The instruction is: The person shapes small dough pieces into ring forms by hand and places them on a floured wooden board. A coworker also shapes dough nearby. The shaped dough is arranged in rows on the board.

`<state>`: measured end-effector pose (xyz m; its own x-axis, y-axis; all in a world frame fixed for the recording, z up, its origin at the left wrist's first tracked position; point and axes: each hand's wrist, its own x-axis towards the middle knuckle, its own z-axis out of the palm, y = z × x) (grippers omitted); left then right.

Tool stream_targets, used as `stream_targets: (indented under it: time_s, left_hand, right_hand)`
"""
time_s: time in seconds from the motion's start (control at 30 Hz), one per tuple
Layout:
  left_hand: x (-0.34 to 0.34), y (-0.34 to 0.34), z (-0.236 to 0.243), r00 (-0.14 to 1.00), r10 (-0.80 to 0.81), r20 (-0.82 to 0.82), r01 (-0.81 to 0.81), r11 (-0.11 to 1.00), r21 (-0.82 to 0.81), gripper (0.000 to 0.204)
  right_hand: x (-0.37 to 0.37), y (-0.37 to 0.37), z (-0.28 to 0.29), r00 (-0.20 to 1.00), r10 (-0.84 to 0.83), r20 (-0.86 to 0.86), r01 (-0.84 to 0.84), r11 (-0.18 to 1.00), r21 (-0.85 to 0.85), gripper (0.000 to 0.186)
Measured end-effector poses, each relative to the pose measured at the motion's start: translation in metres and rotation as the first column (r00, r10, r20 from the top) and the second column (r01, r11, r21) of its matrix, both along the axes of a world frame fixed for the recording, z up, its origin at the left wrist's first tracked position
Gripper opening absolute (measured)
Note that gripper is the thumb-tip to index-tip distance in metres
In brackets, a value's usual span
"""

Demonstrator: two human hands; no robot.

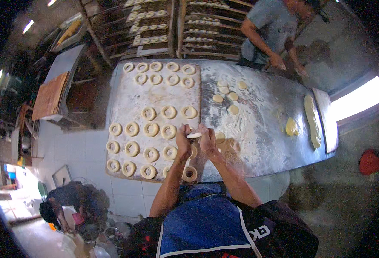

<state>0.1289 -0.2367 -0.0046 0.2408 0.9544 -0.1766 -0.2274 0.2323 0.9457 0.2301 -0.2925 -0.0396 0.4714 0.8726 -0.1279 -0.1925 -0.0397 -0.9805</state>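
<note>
Between my hands, above the board's right edge, is a piece of pale dough. My left hand has its fingers closed on the left end of the dough. My right hand grips the other end. Rings of dough lie in rows on the floured wooden board to the left. One ring sits at the near edge, below my wrists. Flat dough rounds are scattered on the floured table to the right, and one round lies just beside my right hand.
A long dough strip and a yellowish lump lie at the table's right end. Across the table stands a co-worker, hands near its far edge. Racks of trays stand behind. Another person bends low at the left.
</note>
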Motion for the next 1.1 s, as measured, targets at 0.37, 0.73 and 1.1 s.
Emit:
stream_targets:
  time_s: [0.37,0.73,1.1]
  left_hand:
    - [-0.125,0.077,0.015,0.876,0.47,-0.104,-0.377,0.803,0.461,0.047]
    - [-0.211,0.215,-0.017,0.54,0.438,-0.718,0.038,0.84,0.541,0.015]
    - [-0.202,0.207,-0.005,0.409,0.331,-0.85,0.239,0.86,0.45,0.025]
  right_hand:
    - [-0.119,0.107,0.084,0.804,0.396,0.443,-0.408,0.91,-0.073,0.042]
    - [-0.164,0.21,0.078,0.518,0.392,0.76,-0.172,0.918,-0.356,0.072]
    - [0.008,-0.024,0.079,0.245,0.239,0.94,0.236,0.925,-0.297,0.041]
